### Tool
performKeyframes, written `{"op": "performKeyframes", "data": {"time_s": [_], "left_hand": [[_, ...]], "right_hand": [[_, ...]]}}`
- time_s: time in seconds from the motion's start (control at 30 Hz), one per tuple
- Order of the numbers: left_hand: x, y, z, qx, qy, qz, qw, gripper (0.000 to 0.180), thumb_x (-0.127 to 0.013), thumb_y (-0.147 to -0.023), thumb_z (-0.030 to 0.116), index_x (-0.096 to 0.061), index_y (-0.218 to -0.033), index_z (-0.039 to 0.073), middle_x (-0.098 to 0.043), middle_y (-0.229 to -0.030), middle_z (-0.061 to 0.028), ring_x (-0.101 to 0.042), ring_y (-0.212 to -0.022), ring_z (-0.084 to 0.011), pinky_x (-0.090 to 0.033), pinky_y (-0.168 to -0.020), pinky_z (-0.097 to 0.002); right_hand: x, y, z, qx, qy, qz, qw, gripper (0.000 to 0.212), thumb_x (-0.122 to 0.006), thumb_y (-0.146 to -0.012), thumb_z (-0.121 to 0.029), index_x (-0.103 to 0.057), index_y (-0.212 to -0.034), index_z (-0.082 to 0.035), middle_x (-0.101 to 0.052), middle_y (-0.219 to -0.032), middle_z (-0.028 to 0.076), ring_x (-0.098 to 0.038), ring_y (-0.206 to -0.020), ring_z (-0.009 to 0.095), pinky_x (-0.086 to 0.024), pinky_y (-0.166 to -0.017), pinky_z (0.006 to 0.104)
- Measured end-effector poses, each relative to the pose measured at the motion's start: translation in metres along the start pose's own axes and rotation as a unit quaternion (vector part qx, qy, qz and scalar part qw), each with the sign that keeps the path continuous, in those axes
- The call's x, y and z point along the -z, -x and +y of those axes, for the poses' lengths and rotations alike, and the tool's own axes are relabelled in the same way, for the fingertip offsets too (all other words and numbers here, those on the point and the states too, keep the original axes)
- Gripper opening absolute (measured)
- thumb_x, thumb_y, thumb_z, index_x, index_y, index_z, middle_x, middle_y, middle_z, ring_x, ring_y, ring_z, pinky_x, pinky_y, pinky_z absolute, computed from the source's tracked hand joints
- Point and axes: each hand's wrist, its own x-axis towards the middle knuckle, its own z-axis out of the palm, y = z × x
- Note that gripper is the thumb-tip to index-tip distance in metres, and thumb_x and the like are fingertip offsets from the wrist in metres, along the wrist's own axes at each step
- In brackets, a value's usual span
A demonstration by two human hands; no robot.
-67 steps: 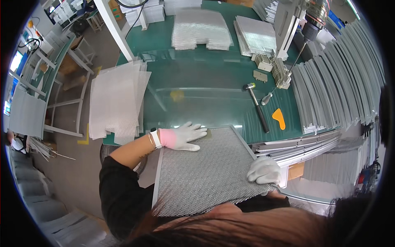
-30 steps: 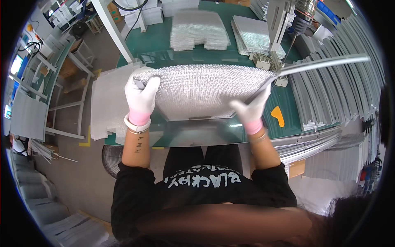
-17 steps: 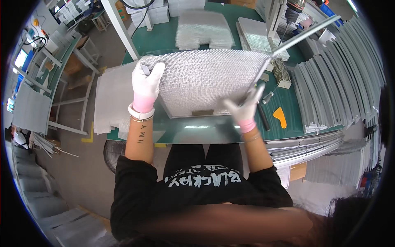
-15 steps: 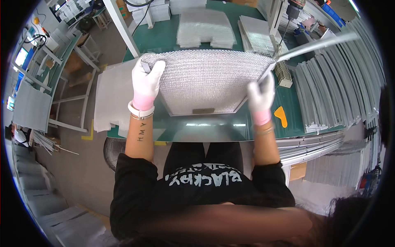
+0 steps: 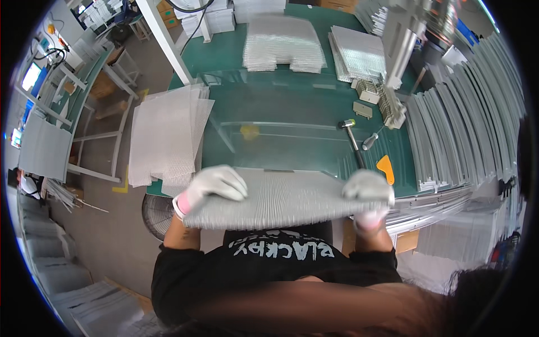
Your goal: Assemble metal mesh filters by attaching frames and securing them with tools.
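A silver mesh filter panel [image 5: 275, 194] is tilted at the near edge of the green table, close to my body. My left hand [image 5: 216, 186], in a white glove with a pink cuff, is closed on its left end, fingers over the top. At the right end my right hand [image 5: 368, 194], gloved alike and smeared by motion, grips the panel. A small dark tab [image 5: 279, 171] shows on the panel's far edge. Just beyond my right hand lie a hammer [image 5: 352, 140], a grey-handled screwdriver [image 5: 370, 141] and an orange scraper [image 5: 385, 168].
Mesh sheets [image 5: 163, 135] are piled at the table's left side, with another stack [image 5: 283, 45] at the back. Beige corner blocks [image 5: 368, 91] sit near an upright tool stand [image 5: 407, 50]. Many grey frame strips [image 5: 449, 118] line the right. A floor fan [image 5: 154, 216] stands below left.
The panel has come down and toward my body from its raised position over the table. Both hands moved with it. The tools and corner blocks behind it now show.
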Motion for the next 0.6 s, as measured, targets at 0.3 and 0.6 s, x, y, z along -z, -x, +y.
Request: {"op": "performKeyframes", "data": {"time_s": [0.3,0.6], "left_hand": [[-0.001,0.034,-0.058,0.21,-0.355,-0.064,0.909,0.034,-0.063,-0.079,0.017,-0.063,-0.111,0.007,-0.063,-0.107,-0.0141,-0.059,-0.105,-0.034,-0.047,-0.091,-0.0417],[0.012,-0.026,0.022,-0.043,-0.106,0.133,0.985,0.032,-0.073,-0.079,0.016,-0.063,-0.104,-0.002,-0.065,-0.103,-0.0173,-0.063,-0.094,-0.0285,-0.05,-0.084,-0.0398]], "right_hand": [[0.009,0.025,-0.042,-0.002,0.007,-0.154,0.988,0.024,-0.068,-0.081,-0.024,-0.058,-0.07,-0.005,-0.067,-0.072,0.012,-0.069,-0.072,0.029,-0.054,-0.059,0.0404],[0.003,-0.024,0.015,-0.079,0.087,0.115,0.986,0.024,-0.062,-0.094,-0.023,-0.061,-0.085,-0.001,-0.064,-0.077,0.012,-0.061,-0.066,0.021,-0.05,-0.06,0.0333]]}}
